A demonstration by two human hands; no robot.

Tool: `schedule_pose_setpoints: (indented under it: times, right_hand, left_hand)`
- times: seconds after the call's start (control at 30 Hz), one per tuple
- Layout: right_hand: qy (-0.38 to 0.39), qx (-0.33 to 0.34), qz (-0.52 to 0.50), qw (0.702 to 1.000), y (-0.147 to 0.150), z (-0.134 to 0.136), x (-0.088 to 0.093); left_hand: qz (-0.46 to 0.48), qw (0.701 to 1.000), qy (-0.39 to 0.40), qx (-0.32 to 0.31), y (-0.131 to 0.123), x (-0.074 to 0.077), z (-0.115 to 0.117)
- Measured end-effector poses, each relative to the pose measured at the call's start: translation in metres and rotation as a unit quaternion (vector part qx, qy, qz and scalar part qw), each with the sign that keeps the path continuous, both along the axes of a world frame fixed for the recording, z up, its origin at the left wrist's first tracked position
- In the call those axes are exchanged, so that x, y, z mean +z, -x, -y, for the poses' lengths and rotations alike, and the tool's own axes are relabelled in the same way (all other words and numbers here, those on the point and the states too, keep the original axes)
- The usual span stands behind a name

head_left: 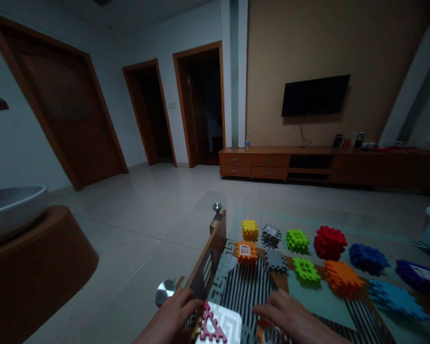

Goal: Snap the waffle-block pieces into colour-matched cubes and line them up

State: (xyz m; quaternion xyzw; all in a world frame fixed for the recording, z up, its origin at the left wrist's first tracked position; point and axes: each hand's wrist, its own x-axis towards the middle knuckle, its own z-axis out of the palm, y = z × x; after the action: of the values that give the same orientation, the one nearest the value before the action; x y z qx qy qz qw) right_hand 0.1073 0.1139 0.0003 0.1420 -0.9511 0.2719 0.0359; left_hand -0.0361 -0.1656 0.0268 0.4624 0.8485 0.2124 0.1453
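Pink triangular waffle block [210,326] | just right of left hand [170,317], cannot tell if gripped | right hand [294,317] open, apart from it, nearer the coloured waffle blocks [329,242] | wooden table edge [209,260] ahead of left hand

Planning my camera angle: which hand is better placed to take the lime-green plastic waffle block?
Right, probably: the right hand lies just below the lime-green plastic waffle block, while the left hand sits farther off beside the pink triangular lattice piece.
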Motion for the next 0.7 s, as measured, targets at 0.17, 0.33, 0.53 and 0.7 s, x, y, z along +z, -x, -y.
schedule_pose_setpoints:
  times: [0.17, 0.33, 0.53, 0.7]
  right_hand:
    - [0.061, -0.03, -0.015, 0.998, 0.025, -0.006, 0.013]
    - [0.05, -0.096, -0.113, 0.988, 0.076, -0.017, 0.008]
    - [-0.003, -0.113, -0.11, 0.988, 0.115, -0.028, 0.016]
    - [0.028, -0.068, -0.097, 0.993, 0.068, -0.01, 0.035]
  left_hand:
    - [-0.013, 0.999, 0.042, 0.016, 0.007, -0.017, -0.005]
    - [-0.044, 0.999, 0.006, -0.004, 0.017, -0.045, -0.009]
    - [-0.033, 0.999, 0.001, -0.015, 0.017, -0.036, -0.02]
    - [-0.039, 0.999, 0.03, -0.018, 0.009, -0.02, -0.025]
